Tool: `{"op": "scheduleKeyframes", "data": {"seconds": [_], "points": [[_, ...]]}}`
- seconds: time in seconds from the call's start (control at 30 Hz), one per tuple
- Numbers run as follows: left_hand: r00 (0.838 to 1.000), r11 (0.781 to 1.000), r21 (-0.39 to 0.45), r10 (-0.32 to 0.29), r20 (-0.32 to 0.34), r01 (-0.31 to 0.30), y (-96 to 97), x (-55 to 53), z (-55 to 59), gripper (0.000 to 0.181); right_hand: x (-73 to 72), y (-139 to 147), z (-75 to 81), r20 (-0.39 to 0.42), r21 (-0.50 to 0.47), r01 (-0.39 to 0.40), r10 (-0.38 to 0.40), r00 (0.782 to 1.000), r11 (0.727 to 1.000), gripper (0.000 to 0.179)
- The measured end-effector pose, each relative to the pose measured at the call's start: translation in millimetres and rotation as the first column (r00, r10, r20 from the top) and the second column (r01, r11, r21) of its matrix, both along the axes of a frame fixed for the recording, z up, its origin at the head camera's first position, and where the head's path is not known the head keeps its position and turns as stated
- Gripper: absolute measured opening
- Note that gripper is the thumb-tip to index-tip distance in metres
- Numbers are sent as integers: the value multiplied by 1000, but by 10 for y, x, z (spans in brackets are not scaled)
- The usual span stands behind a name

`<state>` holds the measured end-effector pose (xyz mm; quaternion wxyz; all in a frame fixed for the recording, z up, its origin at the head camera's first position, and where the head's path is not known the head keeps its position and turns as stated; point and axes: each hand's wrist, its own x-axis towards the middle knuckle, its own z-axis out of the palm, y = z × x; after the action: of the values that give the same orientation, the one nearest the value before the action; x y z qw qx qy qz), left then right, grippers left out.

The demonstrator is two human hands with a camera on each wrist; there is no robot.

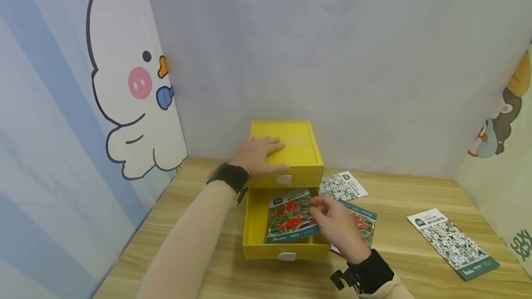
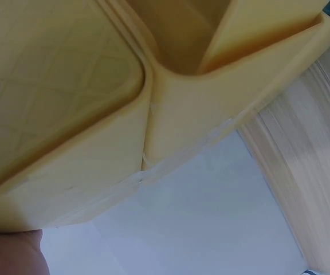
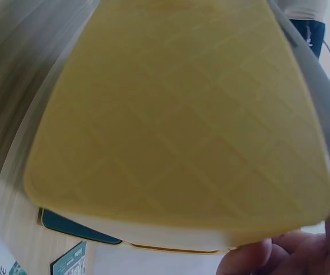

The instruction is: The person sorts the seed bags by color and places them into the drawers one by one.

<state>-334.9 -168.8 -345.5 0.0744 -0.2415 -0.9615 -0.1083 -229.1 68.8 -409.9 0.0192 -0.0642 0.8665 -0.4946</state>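
Your table [image 1: 226, 266] carries a yellow box [image 1: 301, 151], its drawer [image 1: 262, 252] pulled out. Over the drawer, with room between its left edge and the wall, is the red-flowered packet [image 1: 291, 216], pinched by your right hand [image 1: 337, 226]; your left hand [image 1: 261, 157] spreads across the box's top.

Left forearm [image 1: 189, 241]: extended forward, slanting inward | left hand [image 1: 262, 157]: palm down, fingers straight and pointing rightward, thumb spread apart | right forearm [image 1: 392, 289]: mostly out of view, angled inward | right hand [image 1: 337, 224]: nearer the body than the left, fingers bent, thumb and forefinger pinching
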Motion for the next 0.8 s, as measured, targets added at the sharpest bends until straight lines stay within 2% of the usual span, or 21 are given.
{"op": "scheduleKeyframes", "data": {"seconds": [0.23, 0.47, 0.6, 0.8], "points": [[1000, 1000, 4, -1, -2, 1, -9, 7, 11, 78, -44, -58, -23, -151, 152, -4, 27, 988, 988, 15], [1000, 1000, -3, -9, -10, 9, -4, -8, -1, 77, -34, -130, -38, -277, 295, -27, 113, 954, 955, 6], [1000, 1000, 5, -13, -8, 13, 1, -11, -17, 77, -25, -182, -27, -312, 346, -49, 164, 936, 937, 5], [1000, 1000, 20, -15, -10, 15, 1, -13, -27, 77, -2, -218, -34, -320, 375, -114, 244, 915, 920, 5]]}}
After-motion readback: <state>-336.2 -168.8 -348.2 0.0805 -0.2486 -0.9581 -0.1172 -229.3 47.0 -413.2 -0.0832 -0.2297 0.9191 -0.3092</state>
